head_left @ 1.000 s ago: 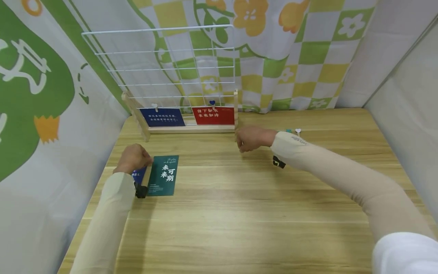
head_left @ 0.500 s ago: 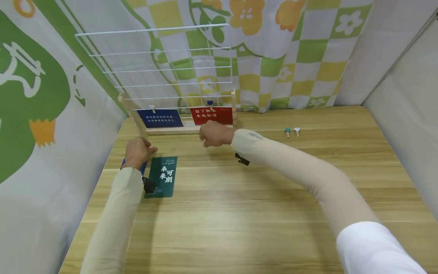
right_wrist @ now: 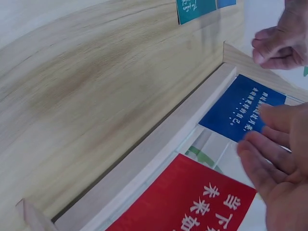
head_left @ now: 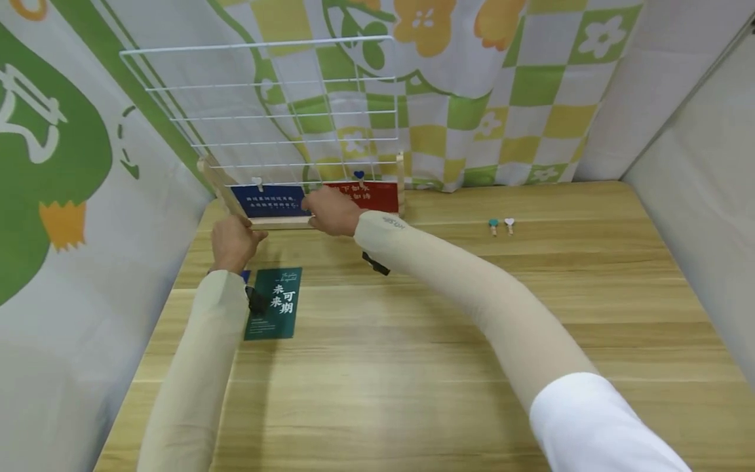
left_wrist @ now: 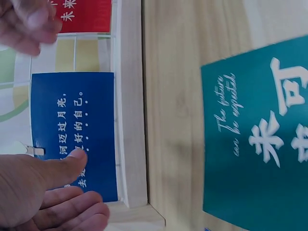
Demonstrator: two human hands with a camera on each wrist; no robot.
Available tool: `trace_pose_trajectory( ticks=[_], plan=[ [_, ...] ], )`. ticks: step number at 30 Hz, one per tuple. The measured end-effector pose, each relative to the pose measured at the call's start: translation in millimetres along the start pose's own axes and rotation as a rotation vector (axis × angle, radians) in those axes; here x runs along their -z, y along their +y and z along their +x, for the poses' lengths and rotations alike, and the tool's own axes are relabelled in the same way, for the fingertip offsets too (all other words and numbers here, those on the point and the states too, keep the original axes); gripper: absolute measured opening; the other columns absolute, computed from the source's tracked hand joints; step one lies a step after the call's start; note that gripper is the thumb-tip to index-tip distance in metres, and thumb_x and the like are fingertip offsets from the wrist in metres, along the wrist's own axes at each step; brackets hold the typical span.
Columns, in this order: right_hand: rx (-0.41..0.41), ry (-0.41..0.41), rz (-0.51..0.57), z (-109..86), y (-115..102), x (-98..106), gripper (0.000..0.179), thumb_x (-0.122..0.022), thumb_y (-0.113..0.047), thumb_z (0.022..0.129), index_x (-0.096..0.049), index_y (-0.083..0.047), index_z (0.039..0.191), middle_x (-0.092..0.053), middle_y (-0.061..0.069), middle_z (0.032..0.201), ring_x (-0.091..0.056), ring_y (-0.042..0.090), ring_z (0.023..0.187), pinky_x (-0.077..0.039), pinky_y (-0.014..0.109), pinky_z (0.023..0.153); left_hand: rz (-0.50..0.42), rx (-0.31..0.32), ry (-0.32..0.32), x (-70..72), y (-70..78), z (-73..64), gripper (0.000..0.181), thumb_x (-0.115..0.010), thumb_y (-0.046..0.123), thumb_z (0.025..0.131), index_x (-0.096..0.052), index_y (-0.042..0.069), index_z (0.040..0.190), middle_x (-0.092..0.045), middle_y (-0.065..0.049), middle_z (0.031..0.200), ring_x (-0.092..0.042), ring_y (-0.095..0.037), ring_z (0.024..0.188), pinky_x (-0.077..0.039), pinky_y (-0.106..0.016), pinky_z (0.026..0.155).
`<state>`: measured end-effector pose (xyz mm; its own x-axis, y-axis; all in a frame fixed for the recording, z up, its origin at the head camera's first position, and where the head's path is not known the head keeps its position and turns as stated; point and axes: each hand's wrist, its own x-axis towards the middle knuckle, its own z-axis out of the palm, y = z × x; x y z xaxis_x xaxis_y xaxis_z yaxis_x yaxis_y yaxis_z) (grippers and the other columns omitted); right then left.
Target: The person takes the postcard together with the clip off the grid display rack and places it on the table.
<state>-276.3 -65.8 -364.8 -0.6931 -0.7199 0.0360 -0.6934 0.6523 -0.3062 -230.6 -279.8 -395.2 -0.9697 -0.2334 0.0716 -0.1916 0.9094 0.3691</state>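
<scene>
A blue card (head_left: 270, 201) with white lettering hangs from a white heart clip (left_wrist: 24, 149) low on a white wire grid rack (head_left: 259, 44). Beside it a red card (right_wrist: 187, 202) hangs from a blue heart clip (head_left: 359, 176). My left hand (head_left: 232, 242) is at the rack's left foot, thumb out and fingers loosely bent, overlapping the blue card in the left wrist view. My right hand (head_left: 334, 211) reaches in front of the rack, between the two cards, its fingers near the blue card's right edge. Neither hand holds anything.
On the wooden table (head_left: 413, 341) lies a green card (head_left: 274, 303), with another blue card (head_left: 246, 275) mostly hidden under the left wrist. Two heart clips, one teal (head_left: 493, 226) and one white (head_left: 510, 225), lie at the right. A patterned curtain (head_left: 448, 137) hangs behind the rack.
My right hand has moved left from beside the rack's right foot, across the red card, towards the blue one. My left hand has moved from the table cards up to the rack's left foot.
</scene>
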Motion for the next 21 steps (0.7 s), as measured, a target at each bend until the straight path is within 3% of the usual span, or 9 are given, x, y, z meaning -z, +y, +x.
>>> trace_pose_trajectory(
  ticks=[7, 11, 16, 21],
  plan=[
    [-0.038, 0.064, -0.092, 24.4, -17, -5, 0.033, -0.056, -0.018, 0.1, -0.061, -0.01, 0.132, -0.067, 0.005, 0.128, -0.065, 0.015, 0.113, -0.053, 0.026, 0.093, -0.052, -0.004, 0.119, -0.5, 5.0, 10.7, 0.039, -0.073, 0.023, 0.089, -0.068, -0.011, 0.108, -0.07, -0.029, 0.103, -0.063, -0.045, 0.098, -0.048, -0.053, 0.086],
    [-0.047, 0.064, -0.168, 36.2, -27, -7, 0.034, -0.053, -0.018, 0.102, -0.058, -0.012, 0.135, -0.065, 0.003, 0.13, -0.063, 0.014, 0.115, -0.051, 0.025, 0.095, -0.059, -0.017, 0.168, 1.6, 6.7, 16.5, 0.036, -0.073, 0.022, 0.089, -0.069, -0.011, 0.104, -0.07, -0.028, 0.101, -0.061, -0.046, 0.098, -0.047, -0.054, 0.089],
    [-0.019, 0.055, -0.203, 46.3, -35, -9, 0.032, -0.048, -0.014, 0.104, -0.058, -0.013, 0.135, -0.064, 0.001, 0.13, -0.062, 0.014, 0.118, -0.05, 0.024, 0.098, -0.087, -0.04, 0.215, 4.0, 9.1, 20.5, 0.036, -0.074, 0.018, 0.088, -0.067, -0.012, 0.106, -0.068, -0.03, 0.101, -0.059, -0.048, 0.102, -0.044, -0.055, 0.094],
    [0.029, 0.057, -0.205, 51.9, -41, -8, 0.033, -0.046, -0.01, 0.104, -0.057, -0.011, 0.135, -0.062, 0.003, 0.134, -0.061, 0.016, 0.121, -0.049, 0.026, 0.1, -0.075, -0.044, 0.237, 5.9, 9.9, 24.6, 0.032, -0.074, 0.019, 0.087, -0.069, -0.011, 0.097, -0.068, -0.031, 0.095, -0.06, -0.049, 0.096, -0.046, -0.055, 0.09]
  ],
)
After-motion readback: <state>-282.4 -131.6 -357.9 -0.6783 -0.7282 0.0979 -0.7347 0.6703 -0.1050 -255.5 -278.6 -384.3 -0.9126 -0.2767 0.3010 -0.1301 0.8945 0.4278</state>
